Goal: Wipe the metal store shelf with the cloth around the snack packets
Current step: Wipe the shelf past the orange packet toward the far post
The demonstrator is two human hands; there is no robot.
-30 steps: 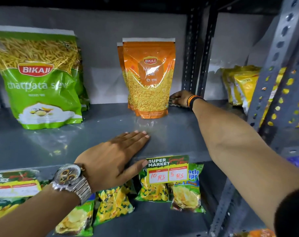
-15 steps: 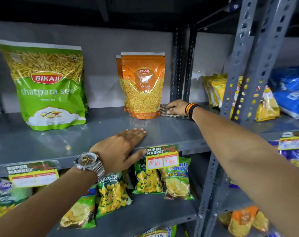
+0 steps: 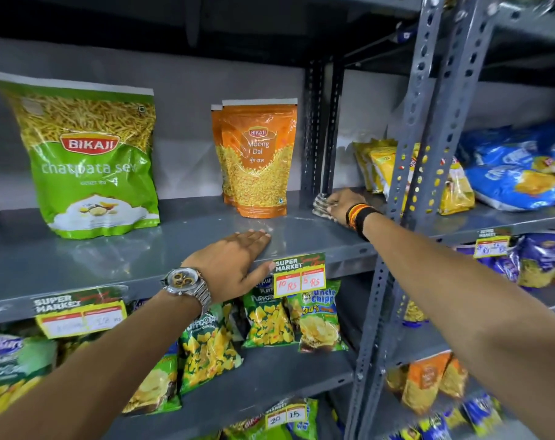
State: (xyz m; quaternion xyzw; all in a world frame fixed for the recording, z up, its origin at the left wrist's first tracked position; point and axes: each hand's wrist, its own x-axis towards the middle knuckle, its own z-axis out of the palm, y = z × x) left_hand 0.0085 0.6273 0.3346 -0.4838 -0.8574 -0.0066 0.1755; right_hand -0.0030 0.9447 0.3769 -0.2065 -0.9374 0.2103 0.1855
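A grey metal shelf (image 3: pixel 181 239) carries a big green Bikaji sev packet (image 3: pixel 89 160) at the left and two orange Moong Dal packets (image 3: pixel 260 160) in the middle. My right hand (image 3: pixel 343 204) presses a checked cloth (image 3: pixel 322 206) flat on the shelf at its back right corner, just right of the orange packets and beside the dark upright. My left hand (image 3: pixel 235 265) lies palm down on the shelf's front edge, fingers together, holding nothing. It wears a metal watch.
Perforated grey uprights (image 3: pixel 428 154) stand right of my right arm. Yellow packets (image 3: pixel 384 166) and blue packets (image 3: pixel 517 176) fill the neighbouring shelf. Price tags (image 3: pixel 300 274) hang on the front lip. Small green chip packets (image 3: pixel 270 319) sit on the shelf below.
My right hand and the cloth have slid right, away from the orange packets toward the back corner. The view has pulled back. My left hand stays flat on the shelf edge.
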